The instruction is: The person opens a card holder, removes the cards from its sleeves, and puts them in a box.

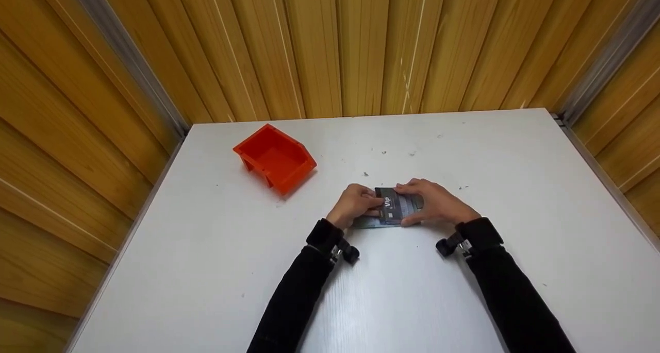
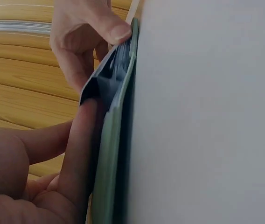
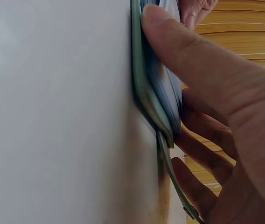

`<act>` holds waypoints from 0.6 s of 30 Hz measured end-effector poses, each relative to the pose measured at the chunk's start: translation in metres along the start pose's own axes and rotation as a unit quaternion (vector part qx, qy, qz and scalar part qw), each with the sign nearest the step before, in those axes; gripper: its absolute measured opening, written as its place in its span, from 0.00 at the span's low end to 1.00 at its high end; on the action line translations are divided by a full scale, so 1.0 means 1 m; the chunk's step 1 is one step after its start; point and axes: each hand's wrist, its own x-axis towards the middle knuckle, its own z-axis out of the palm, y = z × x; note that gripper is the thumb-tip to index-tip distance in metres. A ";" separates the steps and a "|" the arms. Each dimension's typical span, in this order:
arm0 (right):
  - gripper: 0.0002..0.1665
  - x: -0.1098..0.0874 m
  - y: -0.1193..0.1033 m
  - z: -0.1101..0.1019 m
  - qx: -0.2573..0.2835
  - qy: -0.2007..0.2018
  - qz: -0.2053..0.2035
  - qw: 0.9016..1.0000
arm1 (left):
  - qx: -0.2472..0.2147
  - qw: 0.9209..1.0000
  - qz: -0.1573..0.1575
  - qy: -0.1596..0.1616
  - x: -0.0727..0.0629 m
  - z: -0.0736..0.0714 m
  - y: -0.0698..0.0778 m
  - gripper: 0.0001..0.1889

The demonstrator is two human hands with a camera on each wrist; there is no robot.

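Note:
A green card holder (image 1: 368, 222) lies open on the white table, with clear card sleeves (image 3: 163, 91) stacked inside it. On top, near its middle, is a dark card marked "Vip" (image 1: 392, 208). My left hand (image 1: 355, 204) pinches the left edge of this card; in the left wrist view one finger (image 2: 79, 144) reaches in beside the raised dark edge. From the right, my right hand (image 1: 438, 203) grips the holder and its sleeves, thumb (image 3: 170, 35) on the near edge and fingers on the far side. A thin green strap (image 3: 173, 179) sticks out from the holder's end.
An orange-red plastic bin (image 1: 276, 160) stands on the table (image 1: 206, 270) to the back left of the hands. Wood-patterned wall panels (image 1: 361, 49) close off the back and both sides. Small dark marks dot the tabletop behind the holder.

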 end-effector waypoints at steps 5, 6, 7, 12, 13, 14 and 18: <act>0.54 0.000 -0.001 -0.002 -0.005 -0.003 0.008 1.000 | 0.013 1.000 -0.010 -0.003 -0.002 -0.009 0.001 0.06; 0.54 0.000 -0.001 -0.002 -0.005 -0.005 0.008 1.000 | 0.015 1.000 -0.012 -0.003 -0.002 -0.011 0.001 0.07; 0.54 0.000 -0.001 -0.002 -0.005 -0.006 0.009 1.000 | 0.019 1.000 -0.015 -0.003 -0.003 -0.013 0.001 0.07; 0.53 0.000 0.000 -0.002 -0.003 -0.009 0.008 1.000 | 0.028 0.999 -0.020 -0.007 -0.004 -0.019 0.002 0.05; 0.53 0.000 0.000 -0.002 -0.003 -0.009 0.009 1.000 | 0.033 0.999 -0.021 -0.006 -0.004 -0.020 0.003 0.04; 0.53 0.000 0.000 -0.002 -0.002 -0.008 0.009 1.000 | 0.036 0.999 -0.022 -0.005 -0.005 -0.021 0.003 0.03; 0.53 0.000 0.000 -0.002 -0.004 -0.008 0.012 1.000 | 0.053 0.998 -0.026 -0.003 -0.005 -0.026 0.005 0.05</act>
